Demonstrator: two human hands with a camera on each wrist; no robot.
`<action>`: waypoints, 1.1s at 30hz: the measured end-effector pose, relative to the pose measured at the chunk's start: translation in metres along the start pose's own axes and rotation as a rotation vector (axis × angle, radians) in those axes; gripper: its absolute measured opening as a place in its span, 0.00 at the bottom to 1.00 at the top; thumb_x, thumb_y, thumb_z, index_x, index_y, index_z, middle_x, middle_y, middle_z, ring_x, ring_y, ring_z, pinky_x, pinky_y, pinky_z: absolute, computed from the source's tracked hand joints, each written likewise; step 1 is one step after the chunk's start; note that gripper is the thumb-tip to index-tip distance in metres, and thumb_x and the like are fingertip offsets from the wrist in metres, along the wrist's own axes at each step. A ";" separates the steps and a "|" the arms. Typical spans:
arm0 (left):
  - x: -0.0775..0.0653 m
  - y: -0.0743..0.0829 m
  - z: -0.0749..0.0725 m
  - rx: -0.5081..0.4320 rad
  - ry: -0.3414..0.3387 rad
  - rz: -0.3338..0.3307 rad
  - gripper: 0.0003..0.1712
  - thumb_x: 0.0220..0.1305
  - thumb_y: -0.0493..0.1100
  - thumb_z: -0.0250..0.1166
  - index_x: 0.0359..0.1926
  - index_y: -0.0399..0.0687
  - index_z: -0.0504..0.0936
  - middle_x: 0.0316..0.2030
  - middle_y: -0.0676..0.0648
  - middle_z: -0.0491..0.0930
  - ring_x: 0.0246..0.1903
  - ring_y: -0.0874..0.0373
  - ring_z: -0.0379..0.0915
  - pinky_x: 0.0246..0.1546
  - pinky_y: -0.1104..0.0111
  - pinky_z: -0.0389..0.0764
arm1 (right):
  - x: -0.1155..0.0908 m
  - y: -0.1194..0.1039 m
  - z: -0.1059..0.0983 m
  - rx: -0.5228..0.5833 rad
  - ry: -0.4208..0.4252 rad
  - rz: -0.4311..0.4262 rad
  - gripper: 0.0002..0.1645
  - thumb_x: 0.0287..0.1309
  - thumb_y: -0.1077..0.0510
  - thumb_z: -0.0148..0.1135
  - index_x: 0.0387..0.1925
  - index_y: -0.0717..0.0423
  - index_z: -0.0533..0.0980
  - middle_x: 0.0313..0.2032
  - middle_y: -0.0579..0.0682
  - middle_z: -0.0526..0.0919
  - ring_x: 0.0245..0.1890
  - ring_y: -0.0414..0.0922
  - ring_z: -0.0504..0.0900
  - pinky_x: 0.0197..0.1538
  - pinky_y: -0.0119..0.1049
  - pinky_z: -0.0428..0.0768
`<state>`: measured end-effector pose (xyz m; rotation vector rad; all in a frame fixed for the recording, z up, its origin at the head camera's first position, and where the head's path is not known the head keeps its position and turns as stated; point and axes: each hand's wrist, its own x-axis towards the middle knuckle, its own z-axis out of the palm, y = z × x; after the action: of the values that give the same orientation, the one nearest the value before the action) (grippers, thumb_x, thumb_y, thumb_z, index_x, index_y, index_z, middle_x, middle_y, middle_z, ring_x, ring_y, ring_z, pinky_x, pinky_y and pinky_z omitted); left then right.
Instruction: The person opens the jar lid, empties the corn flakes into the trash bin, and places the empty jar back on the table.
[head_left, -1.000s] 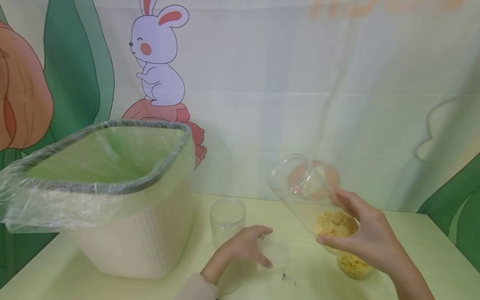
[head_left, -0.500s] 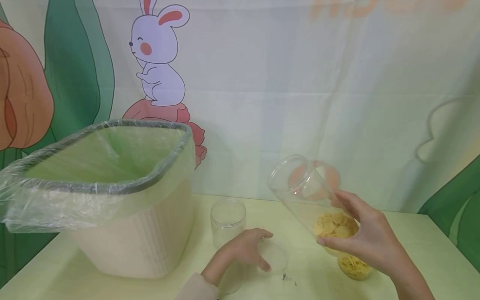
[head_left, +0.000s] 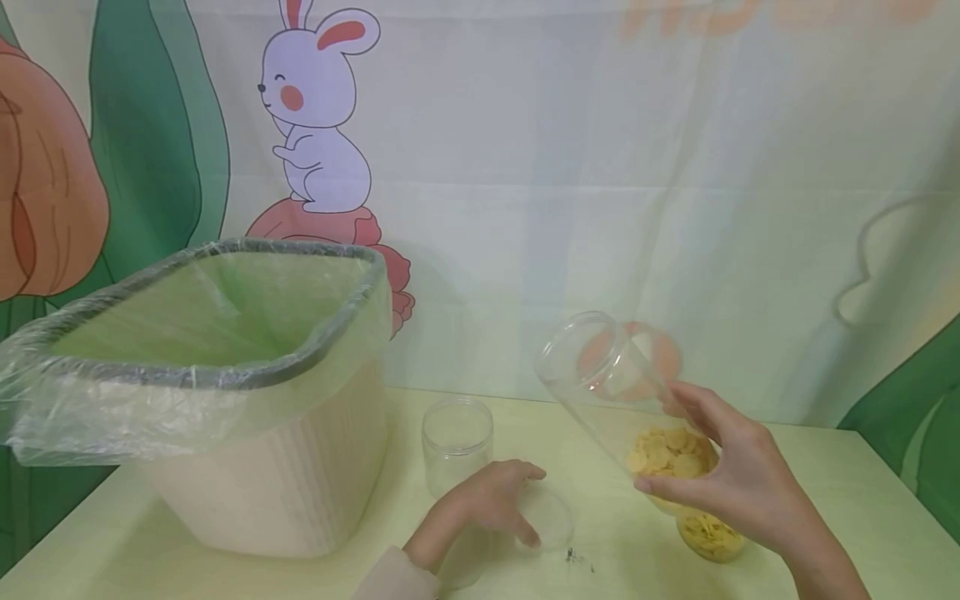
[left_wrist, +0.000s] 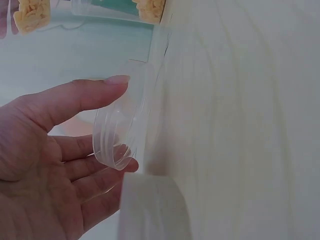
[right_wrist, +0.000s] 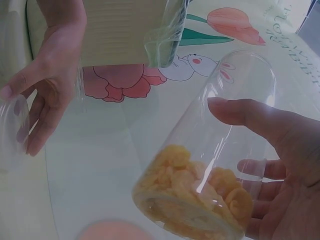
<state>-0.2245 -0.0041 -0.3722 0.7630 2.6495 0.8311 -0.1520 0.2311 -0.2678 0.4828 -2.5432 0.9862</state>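
My left hand (head_left: 491,497) spans a round clear plastic lid (head_left: 553,512) low over the table, holding its rim between thumb and fingers. The left wrist view has the lid (left_wrist: 117,125) edge-on, thumb on one side and fingertips on the other. In my right hand (head_left: 738,462) I grip a tall clear jar (head_left: 600,400), uncapped and tilted with its mouth up to the left. Yellow round chips (right_wrist: 195,190) are gathered at its bottom. Behind that hand stands a smaller jar (head_left: 711,536) of yellow pieces, partly hidden.
A large bin (head_left: 277,492) with a clear plastic liner stands at the left. A clear jar (head_left: 456,433) is behind my left hand, and another clear container (head_left: 465,562) is partly under my left forearm. Dark specks (head_left: 577,557) lie on the table (head_left: 600,575).
The left hand has shifted slightly down in the head view, with the lid slightly left and lower. The right hand and tilted jar are nearly still.
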 end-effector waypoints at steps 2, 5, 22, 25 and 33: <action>0.000 0.000 0.000 0.009 -0.002 0.001 0.42 0.36 0.43 0.76 0.57 0.46 0.71 0.57 0.47 0.70 0.57 0.53 0.65 0.57 0.63 0.66 | 0.000 0.000 0.000 -0.001 0.000 -0.002 0.55 0.28 0.46 0.78 0.60 0.59 0.64 0.50 0.57 0.77 0.51 0.58 0.74 0.49 0.55 0.71; -0.001 0.000 0.001 0.025 -0.004 0.011 0.42 0.36 0.43 0.76 0.57 0.45 0.71 0.57 0.47 0.70 0.58 0.52 0.64 0.58 0.64 0.65 | -0.001 0.000 -0.001 -0.003 -0.002 0.001 0.55 0.28 0.46 0.78 0.60 0.60 0.63 0.50 0.58 0.78 0.51 0.60 0.74 0.49 0.56 0.71; -0.001 0.001 0.002 0.056 -0.017 -0.005 0.43 0.34 0.42 0.77 0.57 0.46 0.71 0.57 0.47 0.70 0.59 0.52 0.63 0.58 0.64 0.65 | 0.001 0.002 0.000 -0.002 -0.001 -0.002 0.56 0.27 0.49 0.79 0.61 0.61 0.63 0.50 0.60 0.77 0.51 0.61 0.74 0.49 0.57 0.70; -0.002 0.002 0.002 0.068 -0.021 -0.013 0.43 0.34 0.42 0.77 0.57 0.46 0.71 0.57 0.47 0.70 0.59 0.52 0.63 0.58 0.63 0.65 | 0.001 0.001 -0.001 0.000 -0.004 0.003 0.56 0.27 0.49 0.79 0.61 0.60 0.63 0.50 0.60 0.77 0.51 0.61 0.73 0.49 0.58 0.70; -0.004 0.005 0.000 0.095 -0.028 -0.020 0.43 0.34 0.41 0.77 0.57 0.46 0.72 0.57 0.48 0.71 0.58 0.53 0.64 0.58 0.64 0.65 | 0.002 0.003 0.000 -0.005 -0.008 0.004 0.56 0.27 0.50 0.79 0.61 0.61 0.62 0.51 0.61 0.76 0.52 0.61 0.73 0.50 0.56 0.70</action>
<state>-0.2190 -0.0028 -0.3687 0.7641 2.6840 0.6883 -0.1548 0.2328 -0.2683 0.4817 -2.5535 0.9811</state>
